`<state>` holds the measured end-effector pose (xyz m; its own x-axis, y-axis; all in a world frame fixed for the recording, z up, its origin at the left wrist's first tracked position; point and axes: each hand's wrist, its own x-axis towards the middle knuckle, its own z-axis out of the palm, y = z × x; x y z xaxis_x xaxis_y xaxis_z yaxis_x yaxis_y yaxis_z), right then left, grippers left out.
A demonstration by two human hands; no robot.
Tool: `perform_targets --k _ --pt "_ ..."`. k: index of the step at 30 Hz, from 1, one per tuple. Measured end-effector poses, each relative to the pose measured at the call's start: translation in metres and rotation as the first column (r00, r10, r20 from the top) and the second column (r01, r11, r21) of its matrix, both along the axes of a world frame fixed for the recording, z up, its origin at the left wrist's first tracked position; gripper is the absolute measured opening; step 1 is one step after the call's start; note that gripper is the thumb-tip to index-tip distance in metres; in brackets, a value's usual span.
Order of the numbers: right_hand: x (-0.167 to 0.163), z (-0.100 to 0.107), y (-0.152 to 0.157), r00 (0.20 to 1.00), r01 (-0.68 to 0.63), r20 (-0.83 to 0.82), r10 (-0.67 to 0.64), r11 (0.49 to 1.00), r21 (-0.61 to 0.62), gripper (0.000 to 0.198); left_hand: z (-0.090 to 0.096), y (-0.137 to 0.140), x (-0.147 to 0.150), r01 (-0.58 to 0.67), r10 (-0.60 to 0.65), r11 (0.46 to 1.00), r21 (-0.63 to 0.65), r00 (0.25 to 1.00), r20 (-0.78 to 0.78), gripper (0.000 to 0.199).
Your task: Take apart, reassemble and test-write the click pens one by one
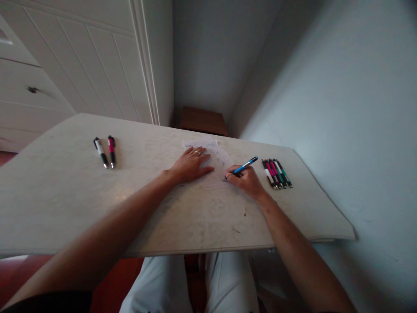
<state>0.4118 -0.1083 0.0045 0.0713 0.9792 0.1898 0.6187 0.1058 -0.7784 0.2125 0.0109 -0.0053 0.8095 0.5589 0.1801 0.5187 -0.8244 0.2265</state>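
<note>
A sheet of paper (220,158) with handwriting on it lies on the pale table (156,204). My left hand (191,165) rests flat on the paper's left side, fingers spread, a ring on one of them. In my right hand (246,180) a blue pen (245,165) is gripped in a writing hold, its tip at the paper's right side. The fingertips partly hide the pen's lower end. To the right of that hand several pens (276,174) in white, pink, purple and green lie side by side.
Two more pens lie at the table's left: a white one (100,152) and a red one (111,151). Beyond the far edge are a white cabinet (107,61) and a low brown wooden piece (203,121). A wall (352,108) borders the right side.
</note>
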Motion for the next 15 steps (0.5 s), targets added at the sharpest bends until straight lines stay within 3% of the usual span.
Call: perform_targets --k 6,15 --pt "-0.0009 0.0019 -0.0007 0.994 0.096 -0.065 -0.091 0.993 0.071 0.018 0.0015 -0.001 -0.0001 0.008 -0.008 1.0 -0.011 1.0 -0.007 0.062" --pt "-0.0028 0.0025 0.0 0.998 0.059 -0.041 -0.057 0.996 0.07 0.015 0.0013 -0.0008 0.0005 -0.001 0.001 1.0 0.003 1.0 -0.016 0.062"
